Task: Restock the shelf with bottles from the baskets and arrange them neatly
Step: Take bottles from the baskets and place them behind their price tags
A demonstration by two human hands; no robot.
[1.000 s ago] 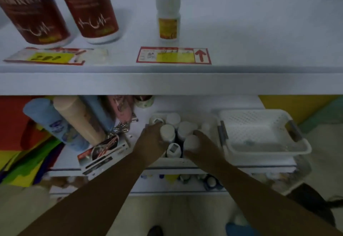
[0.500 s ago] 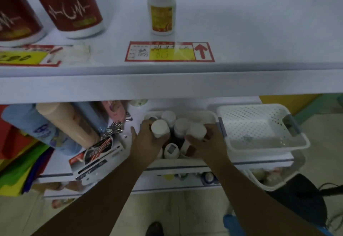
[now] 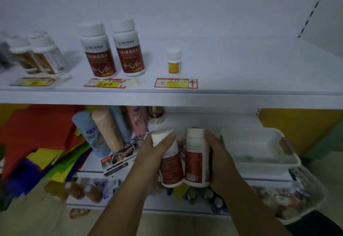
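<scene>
My left hand [image 3: 148, 159] grips a white-capped bottle with a red label [image 3: 171, 167], tilted, below the upper shelf's front edge. Beside it my right hand [image 3: 220, 161] holds a second red-label bottle [image 3: 196, 159], nearly upright; the two bottles touch. On the white upper shelf [image 3: 241, 65] stand two matching red-label bottles [image 3: 113, 52], side by side, and a small yellow-label bottle [image 3: 174, 60] to their right. Blurred bottles [image 3: 37, 55] stand at the far left. The basket that held the bottles is hidden behind my hands.
A white perforated basket [image 3: 259, 148] sits on the lower shelf to the right, with another basket [image 3: 306, 195] under it. Blue and peach tubes [image 3: 104, 133], a flat box and coloured sheets [image 3: 37, 143] lie to the left. Price tags [image 3: 175, 83] line the upper shelf's front.
Both hands have lifted out of the basket, each with a red-label bottle. The view has tilted up, so more of the upper shelf shows.
</scene>
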